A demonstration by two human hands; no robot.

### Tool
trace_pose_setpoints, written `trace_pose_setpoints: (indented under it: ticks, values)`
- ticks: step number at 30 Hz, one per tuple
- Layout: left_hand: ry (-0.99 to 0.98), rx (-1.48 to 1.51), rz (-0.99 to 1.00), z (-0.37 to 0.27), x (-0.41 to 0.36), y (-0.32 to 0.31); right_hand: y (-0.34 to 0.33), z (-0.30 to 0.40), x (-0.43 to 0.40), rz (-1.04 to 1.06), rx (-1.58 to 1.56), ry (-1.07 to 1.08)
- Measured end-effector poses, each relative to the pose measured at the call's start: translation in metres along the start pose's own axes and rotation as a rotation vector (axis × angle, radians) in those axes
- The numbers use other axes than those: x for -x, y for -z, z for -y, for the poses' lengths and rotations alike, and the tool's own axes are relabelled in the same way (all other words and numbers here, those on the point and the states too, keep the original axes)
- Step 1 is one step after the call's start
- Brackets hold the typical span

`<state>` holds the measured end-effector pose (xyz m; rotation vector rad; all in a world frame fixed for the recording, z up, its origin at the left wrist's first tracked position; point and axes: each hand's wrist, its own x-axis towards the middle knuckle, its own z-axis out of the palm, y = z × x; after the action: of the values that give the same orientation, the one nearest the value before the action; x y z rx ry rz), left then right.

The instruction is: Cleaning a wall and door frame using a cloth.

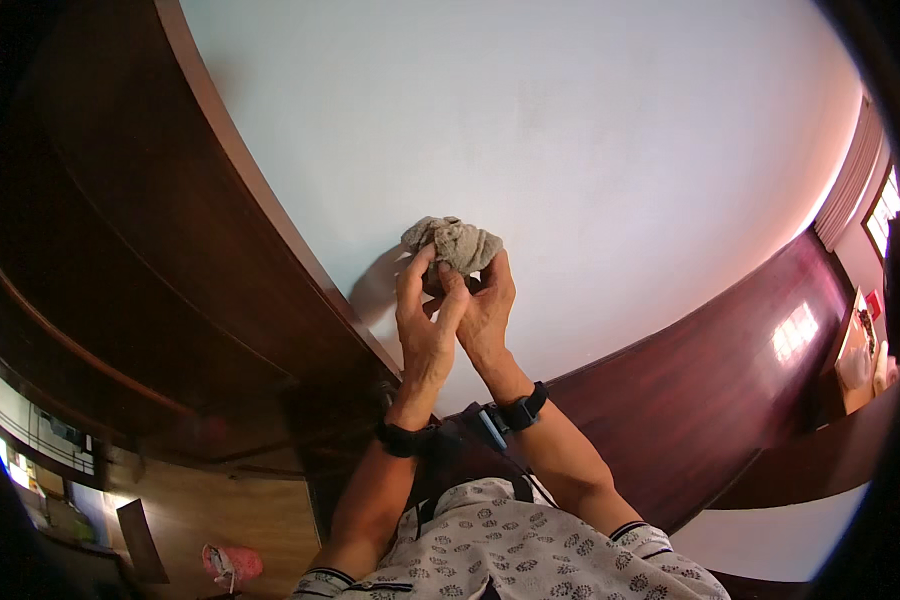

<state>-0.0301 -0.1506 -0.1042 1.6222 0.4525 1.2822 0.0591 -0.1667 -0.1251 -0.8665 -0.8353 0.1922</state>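
A crumpled grey-beige cloth (461,244) is bunched between my two hands, in front of a broad white wall surface (570,150). My left hand (425,330) grips its lower left side, thumb and fingers on the folds. On the other side, my right hand (489,311) holds the cloth with the fingers curled behind it. The hands meet at the thumbs. Under the cloth there is a dark patch between the fingers, and I cannot make out what it is. Both wrists wear black bands.
Dark wooden panelling (157,225) with a raised edge runs along the left. To the right stretches a glossy reddish-brown wood panel (682,390). A pink bin (234,562) stands on the wooden floor (262,502) at lower left. A small table with items (855,367) is at far right.
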Motion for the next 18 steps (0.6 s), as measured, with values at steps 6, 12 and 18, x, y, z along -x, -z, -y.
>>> trace_pose_setpoints:
  ticks: [6,12,18]
  values:
    - [0.2,0.015,-0.112,0.09,0.042,0.016,0.019,-0.072,0.066,-0.004,0.218,-0.069]
    - [0.336,-0.055,-0.127,0.104,0.065,0.026,0.027,-0.092,0.093,0.048,0.277,-0.233]
    - [0.015,-0.123,-0.15,0.026,0.025,0.031,-0.028,-0.027,0.035,0.125,-0.031,-0.065]
